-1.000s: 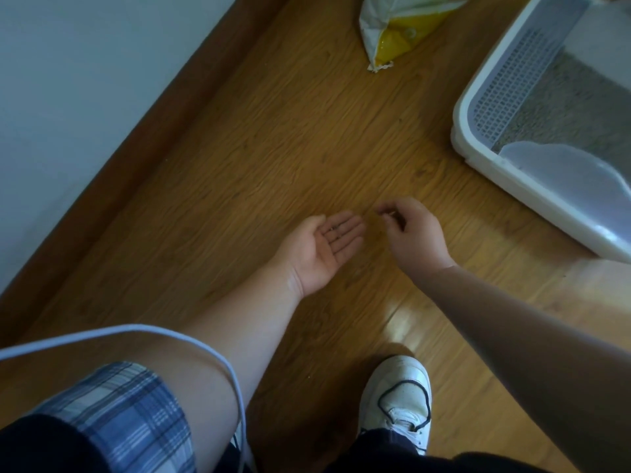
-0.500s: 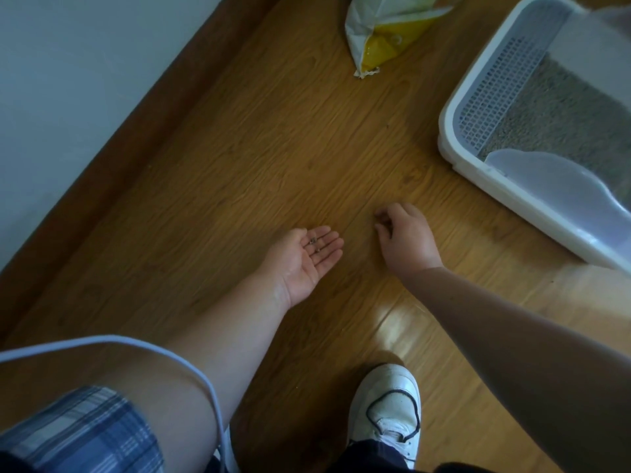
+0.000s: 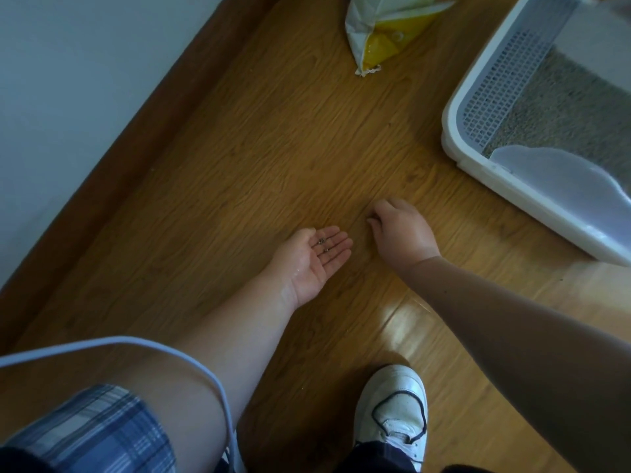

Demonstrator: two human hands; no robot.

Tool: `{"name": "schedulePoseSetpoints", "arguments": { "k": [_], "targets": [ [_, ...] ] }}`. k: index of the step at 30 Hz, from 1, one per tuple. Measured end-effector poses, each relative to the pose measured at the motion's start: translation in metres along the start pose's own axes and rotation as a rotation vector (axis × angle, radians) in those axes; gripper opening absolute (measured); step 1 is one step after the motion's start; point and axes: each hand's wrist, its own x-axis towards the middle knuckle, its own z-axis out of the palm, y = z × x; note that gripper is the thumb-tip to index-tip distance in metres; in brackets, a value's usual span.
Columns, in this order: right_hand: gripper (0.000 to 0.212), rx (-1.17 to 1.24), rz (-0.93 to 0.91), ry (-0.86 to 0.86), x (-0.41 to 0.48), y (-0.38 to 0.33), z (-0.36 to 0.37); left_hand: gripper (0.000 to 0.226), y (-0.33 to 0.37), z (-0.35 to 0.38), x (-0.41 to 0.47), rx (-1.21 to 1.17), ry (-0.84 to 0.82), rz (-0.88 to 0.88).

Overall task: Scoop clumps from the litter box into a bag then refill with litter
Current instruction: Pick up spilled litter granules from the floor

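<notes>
Cradling tiny dark litter grains point(image 3: 322, 241) on the flat, palm-up left hand point(image 3: 316, 264) at frame centre, curling the right hand point(image 3: 401, 230) beside it, contents untellable; probably light, rolling, needing fingertip pinching; white litter box point(image 3: 449, 138) upper right.

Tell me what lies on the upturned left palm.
A few small dark grains rest on the fingers of the open left hand. Anything under that hand is covered, and the curled fingers of the right hand hide whether they pinch another.
</notes>
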Motion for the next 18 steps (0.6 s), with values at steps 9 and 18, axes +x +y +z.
{"name": "schedulePoseSetpoints", "arguments": {
  "k": [9,18],
  "targets": [
    [0.017,-0.091,0.001,-0.061,0.002,-0.007,-0.001,0.039,-0.002,0.0,0.001,-0.01,0.011,-0.013],
    [0.01,-0.007,0.082,-0.128,0.008,-0.024,-0.014,0.04,0.003,-0.002,-0.002,-0.01,0.012,-0.014]
  ]
}}
